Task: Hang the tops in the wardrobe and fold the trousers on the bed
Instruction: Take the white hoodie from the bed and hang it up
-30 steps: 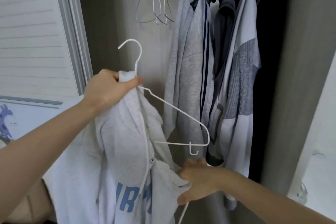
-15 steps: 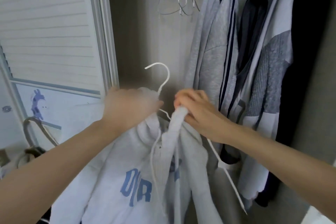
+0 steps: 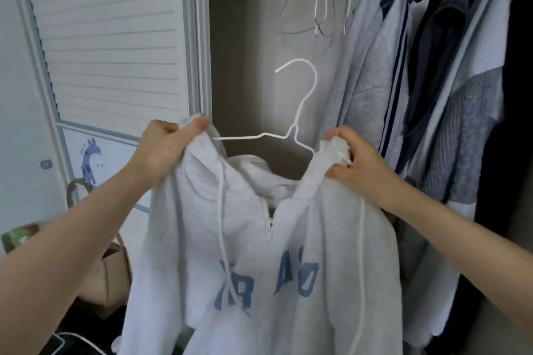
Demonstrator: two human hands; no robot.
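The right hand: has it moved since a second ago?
Yes. The right hand has risen from the white hoodie's lower front to its shoulder, level with the hanger.

Both hands (image 3: 161,150) (image 3: 357,164) grip hoodie (image 3: 259,239) on hanger (image 3: 300,112).

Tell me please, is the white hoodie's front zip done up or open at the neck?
Open at the neck: the white hoodie parts in a V below the white hanger. Lower down, cannot tell.

Hoodie (image 3: 288,239) chest: blue block letters, creased, partly legible — approx. "R", "A", "O".
Elsewhere: no legible text.
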